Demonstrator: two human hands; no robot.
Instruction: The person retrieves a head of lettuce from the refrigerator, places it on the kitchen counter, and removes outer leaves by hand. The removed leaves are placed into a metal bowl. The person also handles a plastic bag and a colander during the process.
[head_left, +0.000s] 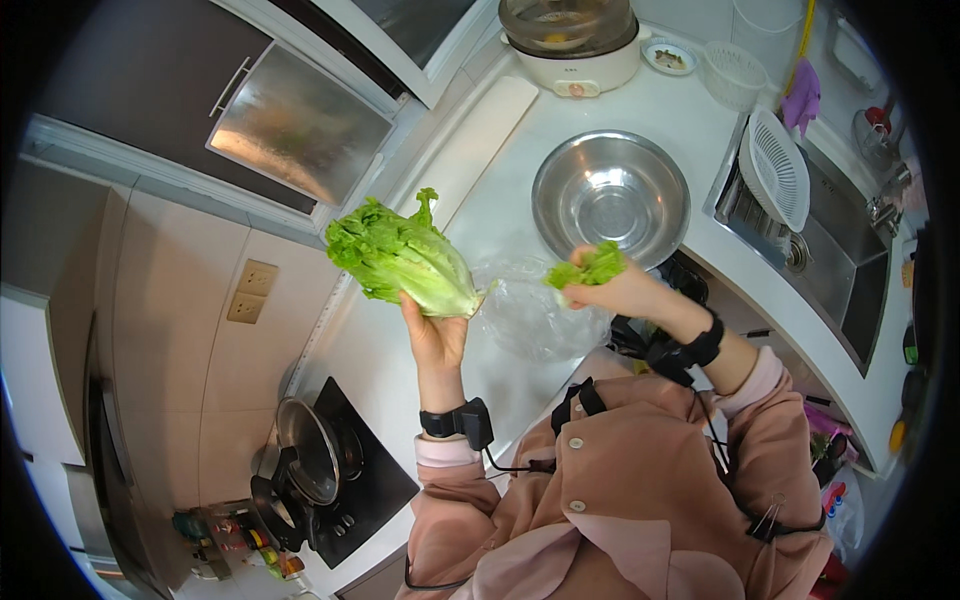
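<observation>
A head of green leaf lettuce (409, 259) rests in my left hand (437, 337), its pale stem end pointing right and its leafy top to the upper left. My right hand (626, 292) is closed on a torn lettuce leaf (592, 266), just in front of the near rim of a stainless steel bowl (611, 199). No food shows inside the bowl. Between my hands a clear plastic bag (540, 319) lies crumpled on the white counter (491, 236). Part of the bag is close below my right hand.
An electric steamer (577, 60), a small plate with scraps (669, 57) and a white plastic basket (733, 75) stand at the back. To the right, a white colander (774, 169) leans in the sink (840, 255). A lidded pan (307, 450) sits by the black cooktop (367, 480), lower left.
</observation>
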